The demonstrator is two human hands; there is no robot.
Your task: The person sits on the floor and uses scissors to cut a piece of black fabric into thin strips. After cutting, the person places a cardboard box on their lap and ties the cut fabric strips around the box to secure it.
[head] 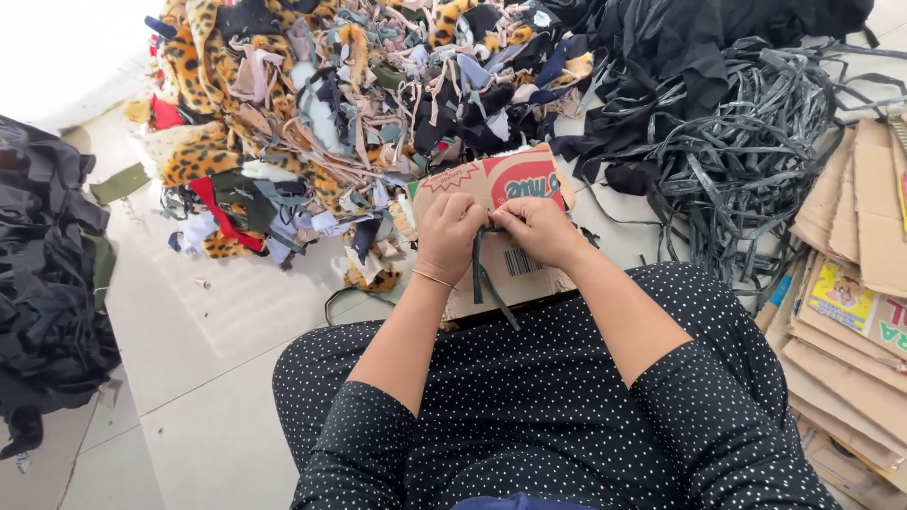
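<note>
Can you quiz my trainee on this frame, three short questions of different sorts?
1. True or false: both hands pinch the same dark fabric strip.
2. Multiple choice: what lies under the hands? A) a flattened cardboard piece B) a metal tray C) a wooden board
3. Fill in: the pile of leopard-print and mixed scraps lies on the person's ___ side.

Key
1. True: left hand and right hand meet on it, fingers closed.
2. A, the cardboard piece leaning on the lap.
3. Left; the scrap pile is there, grey straps on the right.
</note>
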